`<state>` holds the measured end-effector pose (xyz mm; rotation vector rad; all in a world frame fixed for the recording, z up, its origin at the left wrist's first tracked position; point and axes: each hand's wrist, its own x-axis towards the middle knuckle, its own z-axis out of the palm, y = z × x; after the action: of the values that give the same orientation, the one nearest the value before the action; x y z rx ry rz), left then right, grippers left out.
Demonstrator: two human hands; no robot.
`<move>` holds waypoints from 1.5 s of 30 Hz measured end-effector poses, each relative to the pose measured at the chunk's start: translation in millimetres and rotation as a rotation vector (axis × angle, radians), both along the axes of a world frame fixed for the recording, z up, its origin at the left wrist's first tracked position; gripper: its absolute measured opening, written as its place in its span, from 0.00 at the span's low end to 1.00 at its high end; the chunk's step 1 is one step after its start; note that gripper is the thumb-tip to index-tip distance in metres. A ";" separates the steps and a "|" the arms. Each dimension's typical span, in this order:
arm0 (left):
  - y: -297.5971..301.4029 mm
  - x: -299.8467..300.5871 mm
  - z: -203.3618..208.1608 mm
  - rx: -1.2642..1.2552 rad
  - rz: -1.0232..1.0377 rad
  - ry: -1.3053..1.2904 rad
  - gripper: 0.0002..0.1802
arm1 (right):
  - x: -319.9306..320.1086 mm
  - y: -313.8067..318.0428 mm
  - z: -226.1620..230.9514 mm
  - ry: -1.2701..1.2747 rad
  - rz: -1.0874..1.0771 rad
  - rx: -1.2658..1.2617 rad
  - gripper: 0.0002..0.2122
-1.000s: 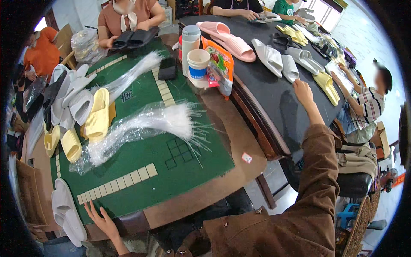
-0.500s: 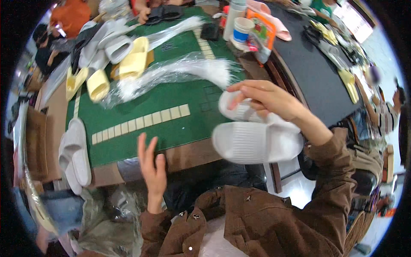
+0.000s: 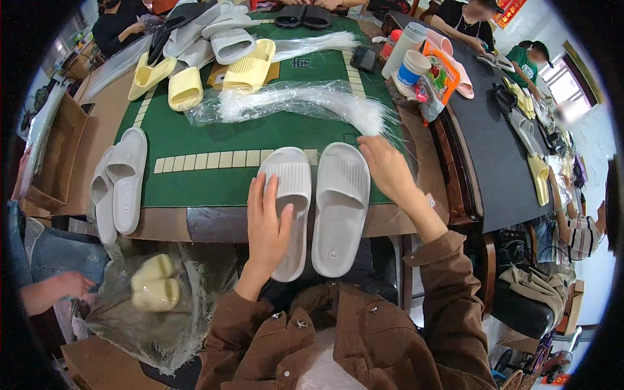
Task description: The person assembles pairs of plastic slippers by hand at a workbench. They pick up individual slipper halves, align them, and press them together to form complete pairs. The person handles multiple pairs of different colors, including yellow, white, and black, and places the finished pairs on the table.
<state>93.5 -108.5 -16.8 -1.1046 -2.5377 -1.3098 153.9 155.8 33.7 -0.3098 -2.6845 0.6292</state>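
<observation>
Two light grey ridged slide sandals, a left one (image 3: 290, 170) and a right one (image 3: 340, 195), lie side by side across the near table edge, toes pointing away from me. My left hand (image 3: 265, 224) rests along the left sandal's outer side, fingers stretched and thumb apart. Beside the right sandal's toe is my right hand (image 3: 392, 170), its fingers loosely bent and apart; part of them is hidden. Just beyond the toes lies a bundle of thin white plastic strands (image 3: 305, 107) in clear film. Another grey pair (image 3: 129, 175) overlaps the table's left edge.
Yellow slides (image 3: 249, 65) and grey slides (image 3: 233, 45) are heaped at the back left. A cup (image 3: 412, 69) and an orange packet (image 3: 444, 75) stand back right. A row of cream tiles (image 3: 208, 160) crosses the green mat (image 3: 195, 188). A clear bag with yellow slides (image 3: 156, 286) is lower left; people sit around.
The grey sandals, held in my right hand to the right, now lie on the table edge before me. My left hand has moved right onto the left sandal; my right hand has released them.
</observation>
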 end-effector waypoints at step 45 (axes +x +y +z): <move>101.2 -80.4 26.4 0.262 -0.041 -0.143 0.07 | -80.9 -60.5 -21.4 0.392 -0.063 -0.372 0.07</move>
<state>13.2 -7.3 9.6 -1.0488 -2.3544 -1.7305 73.1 95.3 12.3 -0.3258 -2.1702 1.0515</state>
